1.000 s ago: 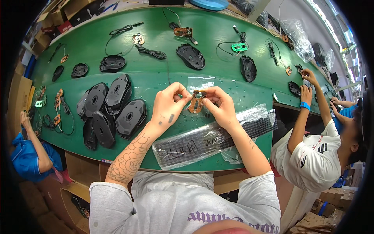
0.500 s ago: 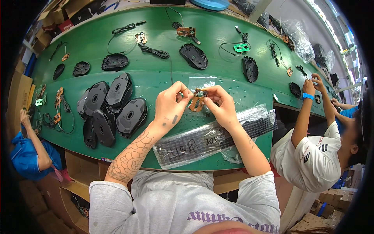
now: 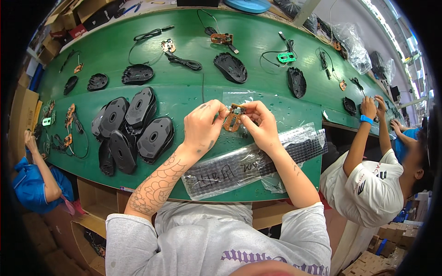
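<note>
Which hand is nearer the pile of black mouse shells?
Left: the left hand is to the right of the pile of black mouse shells; the right hand is farther right, holding the orange circuit board.

Your small, flat board [image 3: 232, 122] is orange-brown, with dark bits near its far end. Your right hand [image 3: 259, 120] holds it up by its right side, its long way pointing away from you. Your left hand [image 3: 204, 120] pinches just beside its left edge.
</note>
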Available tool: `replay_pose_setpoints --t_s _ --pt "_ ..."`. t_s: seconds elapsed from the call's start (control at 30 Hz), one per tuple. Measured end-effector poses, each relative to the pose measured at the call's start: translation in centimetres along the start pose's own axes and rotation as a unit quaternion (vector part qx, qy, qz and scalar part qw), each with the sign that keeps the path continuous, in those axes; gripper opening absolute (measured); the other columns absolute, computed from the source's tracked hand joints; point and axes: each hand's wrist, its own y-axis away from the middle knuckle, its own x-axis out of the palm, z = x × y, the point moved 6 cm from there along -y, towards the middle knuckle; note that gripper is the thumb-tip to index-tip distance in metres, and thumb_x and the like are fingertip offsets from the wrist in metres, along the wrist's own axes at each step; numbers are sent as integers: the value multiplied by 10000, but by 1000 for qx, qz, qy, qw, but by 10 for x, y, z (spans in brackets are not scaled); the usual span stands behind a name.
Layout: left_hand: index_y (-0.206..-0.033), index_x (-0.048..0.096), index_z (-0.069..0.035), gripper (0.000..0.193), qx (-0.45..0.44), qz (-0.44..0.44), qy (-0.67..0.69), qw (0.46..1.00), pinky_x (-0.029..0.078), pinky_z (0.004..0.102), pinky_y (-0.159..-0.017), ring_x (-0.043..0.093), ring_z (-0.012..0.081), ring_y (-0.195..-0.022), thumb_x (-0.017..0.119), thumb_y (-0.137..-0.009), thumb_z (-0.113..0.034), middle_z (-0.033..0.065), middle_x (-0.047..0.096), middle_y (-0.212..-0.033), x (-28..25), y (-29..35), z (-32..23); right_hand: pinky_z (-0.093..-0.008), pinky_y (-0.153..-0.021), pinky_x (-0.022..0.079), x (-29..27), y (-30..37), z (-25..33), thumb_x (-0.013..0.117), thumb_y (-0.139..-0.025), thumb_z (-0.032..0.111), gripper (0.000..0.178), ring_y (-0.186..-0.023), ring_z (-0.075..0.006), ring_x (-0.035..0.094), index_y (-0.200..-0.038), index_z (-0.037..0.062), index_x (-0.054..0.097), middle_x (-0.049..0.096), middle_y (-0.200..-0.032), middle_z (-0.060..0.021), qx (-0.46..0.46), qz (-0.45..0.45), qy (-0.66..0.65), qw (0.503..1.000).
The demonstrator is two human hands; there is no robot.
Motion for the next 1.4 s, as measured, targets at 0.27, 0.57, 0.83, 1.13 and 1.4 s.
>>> replay_pose_setpoints --t_s 0.27,0.57,0.83,1.13,1.4 --pt "-784 549 -88 188 -80 13 55 995 401 260 -513 490 109 -548 687 -758 36 -35 658 -748 0 0 6 -227 -821 487 0 0 0 600 -905 -31 283 -900 -109 612 -1185 -2 569 646 -1039 -78 -12 1 7 1000" --pt "-786 547 -75 178 -120 44 86 988 376 228 -524 443 80 -568 698 -800 19 -21 657 -786 1 -2 7 -228 -821 487 0 1 1 593 -908 -34 280 -903 -110 612 -1184 2 567 647 -1050 -77 -9 3 4 1000" --pt "-960 634 -44 108 -216 106 240 941 418 240 -527 517 91 -573 667 -867 -88 45 677 -849 0 -3 15 -241 -775 497 4 -2 1 578 -884 -40 258 -822 -127 605 -1138 3 594 658 -992 -73 -41 0 -30 999" --pt "-1009 628 -6 188 -126 77 153 977 475 277 -572 601 164 -609 580 -960 -181 86 570 -985 -19 -4 17 -243 -784 489 17 0 20 603 -875 -41 337 -829 -135 605 -1208 10 592 656 -997 -77 -15 1 -125 992" --pt "-1110 580 -24 221 -157 -13 182 971 433 237 -424 642 151 -557 523 -994 -204 101 669 -965 -164 -164 44 -235 -777 487 10 6 8 629 -848 -50 336 -848 -136 599 -1179 8 623 648 -1004 -90 -34 44 43 998"
